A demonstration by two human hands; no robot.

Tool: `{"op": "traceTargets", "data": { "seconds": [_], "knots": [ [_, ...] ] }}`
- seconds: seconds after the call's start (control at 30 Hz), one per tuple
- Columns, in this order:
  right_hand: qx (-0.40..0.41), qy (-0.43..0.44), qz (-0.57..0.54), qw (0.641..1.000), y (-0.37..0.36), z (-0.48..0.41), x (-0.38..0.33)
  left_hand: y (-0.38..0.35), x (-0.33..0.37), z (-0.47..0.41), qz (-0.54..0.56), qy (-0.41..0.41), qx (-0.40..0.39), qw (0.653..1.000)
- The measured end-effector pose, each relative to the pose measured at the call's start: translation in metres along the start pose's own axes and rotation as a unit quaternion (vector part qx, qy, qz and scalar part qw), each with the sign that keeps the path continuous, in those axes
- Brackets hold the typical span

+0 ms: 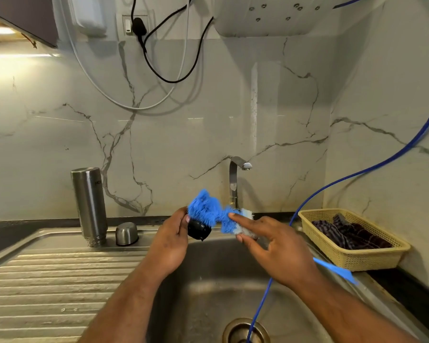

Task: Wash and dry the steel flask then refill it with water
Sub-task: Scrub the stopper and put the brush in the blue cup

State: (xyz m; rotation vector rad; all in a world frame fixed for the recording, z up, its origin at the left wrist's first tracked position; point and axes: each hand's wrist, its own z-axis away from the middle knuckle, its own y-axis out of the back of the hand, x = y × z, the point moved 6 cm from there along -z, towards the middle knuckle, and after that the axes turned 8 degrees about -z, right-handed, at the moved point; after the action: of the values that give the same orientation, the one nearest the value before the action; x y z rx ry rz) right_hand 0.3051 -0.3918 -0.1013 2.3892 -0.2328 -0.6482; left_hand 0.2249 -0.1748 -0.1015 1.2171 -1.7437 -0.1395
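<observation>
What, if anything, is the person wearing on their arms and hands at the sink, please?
Nothing that shows. The left hand and right hand are bare, with no gloves, and no ring or watch is visible. The left forearm and right forearm are uncovered down to the picture's bottom edge, so no sleeves appear.

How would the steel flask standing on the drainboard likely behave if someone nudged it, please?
The steel flask is tall, narrow and stands on its ridged end, so it probably tips easily. Its polished round body looks slippery and would likely roll across the drainboard.
</observation>
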Motion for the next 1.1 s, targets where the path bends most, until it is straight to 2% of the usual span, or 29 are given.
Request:
{"op": "traceTargets", "data": {
  "seconds": [0.07, 0.2, 0.27, 0.43, 0.53, 0.67, 0.73, 0.87, 0.93, 1.0, 1.03, 1.1],
  "knots": [
    [0.008, -0.026, -0.001, 1.0, -0.001, 0.0, 0.003, -0.003, -0.002, 0.001, 0.012, -0.003, -0.007, 1.0],
    [-0.015, -0.016, -0.01, 1.0, -0.004, 0.001, -0.003, -0.004, -0.008, -0.001, 0.016, 0.02, -0.002, 1.0],
    [0.001, -0.059, -0.038, 0.998, -0.004, 0.001, 0.005, -0.002, -0.005, 0.0, 0.036, 0.014, 0.006, 0.999],
    [0.011, -0.091, -0.117, 0.989, -0.002, 0.002, 0.01, -0.003, -0.004, -0.003, 0.199, 0.059, 0.001, 0.978],
    [0.02, -0.092, -0.171, 0.981, -0.002, 0.0, 0.004, -0.009, 0.005, 0.001, 0.339, 0.092, -0.013, 0.936],
    [-0.006, -0.11, -0.219, 0.97, -0.006, 0.003, 0.0, 0.0, 0.009, 0.003, 0.525, 0.162, 0.029, 0.835],
    [-0.007, -0.111, -0.232, 0.966, -0.007, 0.003, -0.002, 0.0, 0.007, 0.004, 0.543, 0.18, 0.036, 0.819],
    [0.024, -0.114, -0.276, 0.954, -0.008, 0.001, -0.008, -0.033, 0.028, 0.018, 0.513, 0.189, -0.045, 0.836],
    [0.027, -0.11, -0.294, 0.949, -0.006, 0.0, -0.01, -0.035, 0.033, 0.017, 0.559, 0.203, -0.029, 0.803],
    [0.004, -0.099, -0.309, 0.946, -0.007, 0.003, -0.013, -0.024, 0.024, 0.01, 0.633, 0.229, 0.02, 0.739],
    [-0.011, -0.097, -0.309, 0.946, -0.008, 0.004, -0.015, -0.018, 0.018, 0.007, 0.651, 0.234, 0.039, 0.721],
    [-0.018, -0.098, -0.301, 0.949, -0.011, 0.004, -0.016, -0.018, 0.013, 0.009, 0.65, 0.237, 0.028, 0.722]
  ]
}}
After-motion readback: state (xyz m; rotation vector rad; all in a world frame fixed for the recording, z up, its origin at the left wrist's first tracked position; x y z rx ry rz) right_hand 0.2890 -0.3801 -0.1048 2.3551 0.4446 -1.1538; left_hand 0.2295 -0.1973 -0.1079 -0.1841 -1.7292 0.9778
